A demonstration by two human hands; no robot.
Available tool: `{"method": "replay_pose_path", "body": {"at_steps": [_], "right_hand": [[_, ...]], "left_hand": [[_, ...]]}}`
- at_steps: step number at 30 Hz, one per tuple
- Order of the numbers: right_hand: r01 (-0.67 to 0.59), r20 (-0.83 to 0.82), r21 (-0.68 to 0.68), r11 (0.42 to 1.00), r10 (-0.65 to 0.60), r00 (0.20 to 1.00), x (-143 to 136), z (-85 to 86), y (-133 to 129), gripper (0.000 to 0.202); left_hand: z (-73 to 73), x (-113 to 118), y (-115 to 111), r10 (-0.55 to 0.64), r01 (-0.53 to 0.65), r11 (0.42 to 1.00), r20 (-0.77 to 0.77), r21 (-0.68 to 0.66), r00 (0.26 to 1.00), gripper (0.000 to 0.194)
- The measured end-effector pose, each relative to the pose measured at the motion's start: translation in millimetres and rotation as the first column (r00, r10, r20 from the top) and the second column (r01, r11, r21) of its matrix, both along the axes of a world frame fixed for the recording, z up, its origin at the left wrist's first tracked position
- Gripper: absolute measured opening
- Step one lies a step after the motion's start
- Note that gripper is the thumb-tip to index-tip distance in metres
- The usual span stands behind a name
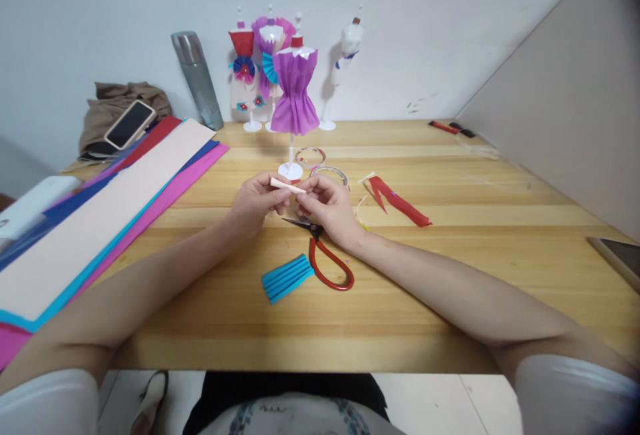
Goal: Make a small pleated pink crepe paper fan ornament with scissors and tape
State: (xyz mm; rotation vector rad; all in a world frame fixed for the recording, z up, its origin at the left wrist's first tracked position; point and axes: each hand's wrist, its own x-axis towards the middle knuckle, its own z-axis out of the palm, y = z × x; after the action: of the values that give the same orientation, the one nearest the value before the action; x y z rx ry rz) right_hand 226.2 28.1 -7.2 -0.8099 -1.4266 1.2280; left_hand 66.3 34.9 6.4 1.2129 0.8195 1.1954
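Both hands meet over the middle of the wooden bench (450,275), slightly toward its far half. The left hand (257,203) and the right hand (327,205) share a thin, pale folded paper strip (287,186), which lies nearly level between them, its left end a little higher. The left fingers are pinched narrow on the strip's left end; the right fingers close on its right end, curled tight, so neither hand stands wide.

Just below the right hand, touching the bench, lie red-handled scissors (327,265) with the blades pointing up-left under the wrist. Just beside the handles sits a pleated blue paper piece (287,278), close to the scissors. To the right of the right hand lies a red paper scrap (397,200), near but apart from it.

Just behind the hands stands a small mannequin in a purple pleated dress (295,91), its white base close to the strip. 2 wire rings (320,163) lie beside that base. More dressed mannequins (253,65) stand at the wall with a grey flask (197,78).

Along the left edge of the bench long sheets of coloured paper (110,215) run diagonally, overhanging the near-left corner. A phone (130,123) rests on brown cloth at the far left. The right half of the bench is mostly bare wood up to a grey partition (565,108), and the near edge in front of the forearms is open too.
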Motion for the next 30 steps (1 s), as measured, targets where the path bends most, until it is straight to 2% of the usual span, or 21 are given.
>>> {"method": "replay_pose_path", "body": {"at_steps": [7, 23, 30], "right_hand": [[-0.017, -0.028, -0.025, 1.0, 0.016, 0.999, -1.6, -0.6, -1.1, 0.024], [-0.089, -0.055, -0.051, 0.995, 0.086, 0.995, -2.1, 1.7, -3.0, 0.03], [-0.067, -0.003, -0.044, 0.997, 0.066, 0.998, -0.6, -0.3, -0.9, 0.028]], "left_hand": [[-1.8, -0.2, 0.5, -0.048, 0.048, 0.999, 0.027, 0.01, 0.998, 0.027], [-2.3, -0.2, 0.4, -0.056, 0.055, 0.998, 0.035, 0.02, 0.998, 0.026], [-3.2, -0.2, 0.8, -0.034, 0.037, 0.997, -0.05, 0.068, 0.998, 0.021]]}}
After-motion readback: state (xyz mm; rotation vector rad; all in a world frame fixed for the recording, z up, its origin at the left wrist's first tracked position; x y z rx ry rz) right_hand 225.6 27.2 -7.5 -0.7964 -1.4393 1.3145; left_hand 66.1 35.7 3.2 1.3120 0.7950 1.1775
